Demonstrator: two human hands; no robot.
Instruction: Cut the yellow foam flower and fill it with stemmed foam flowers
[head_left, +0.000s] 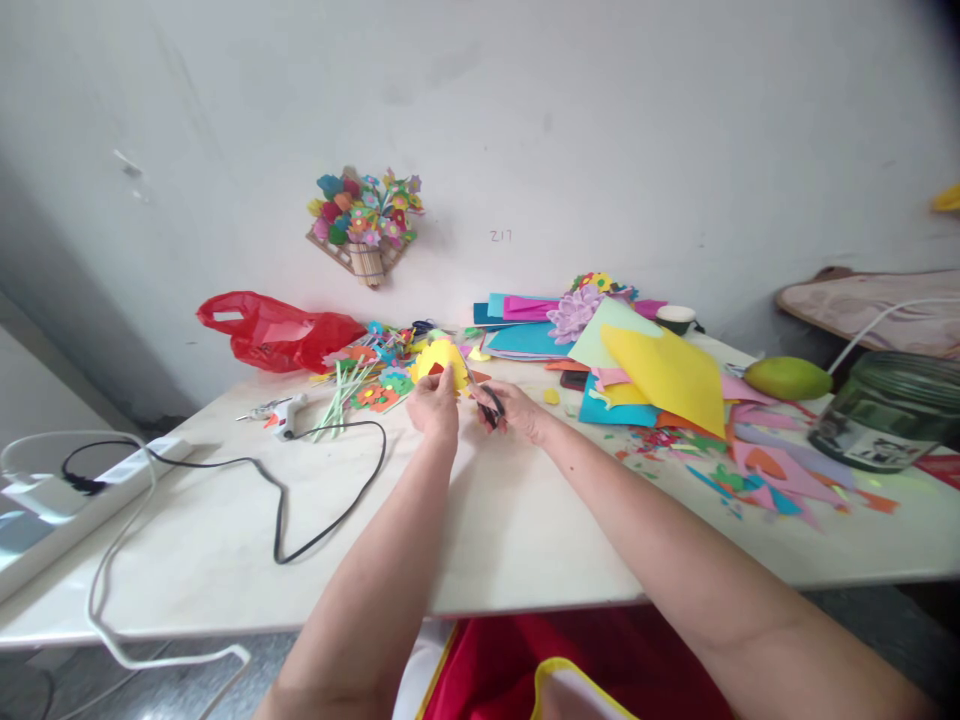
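My left hand [435,402] is closed on a yellow foam piece [441,358], holding it up over the white table [225,540]. My right hand [516,408] is closed on the black handles of a pair of scissors [486,400], whose blades point up toward the yellow piece. Both hands are close together near the middle of the table, toward the back.
A glue gun [285,414] with a black cord [315,500] lies to the left, beside green sticks and small foam flowers [379,392]. A red plastic bag [277,330], stacked foam sheets [660,372], scraps, a green fruit [787,378] and a glass jar [885,410] also sit on the table.
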